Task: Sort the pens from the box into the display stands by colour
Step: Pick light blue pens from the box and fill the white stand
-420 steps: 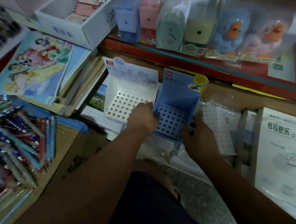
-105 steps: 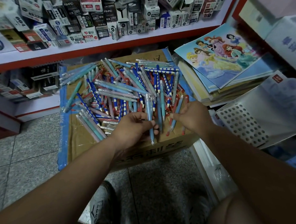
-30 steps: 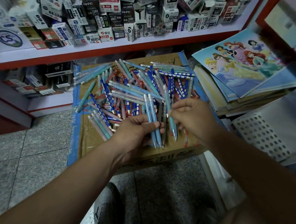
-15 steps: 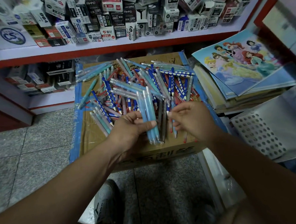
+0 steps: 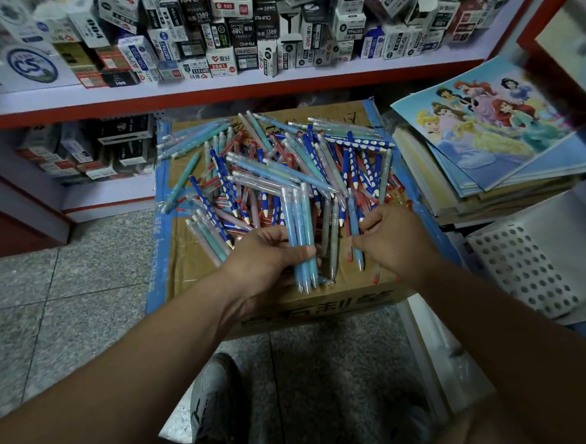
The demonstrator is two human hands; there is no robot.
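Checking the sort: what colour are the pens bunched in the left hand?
The pens are light blue; head view.

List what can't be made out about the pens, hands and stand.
Head view throughout.
White stand: cut off by the right edge; only its holed base shows.
Light blue pens in the left hand: exact count hidden by the fingers.
Pen pile on the box: lower layers covered by upper pens.
Right hand, pinching a blue pen: anything else in its palm faces away.

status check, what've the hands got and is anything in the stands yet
Left hand grips a bunch of light blue pens. Right hand pinches one more blue pen over the pile. White display stand shows no pens; nothing blocking.
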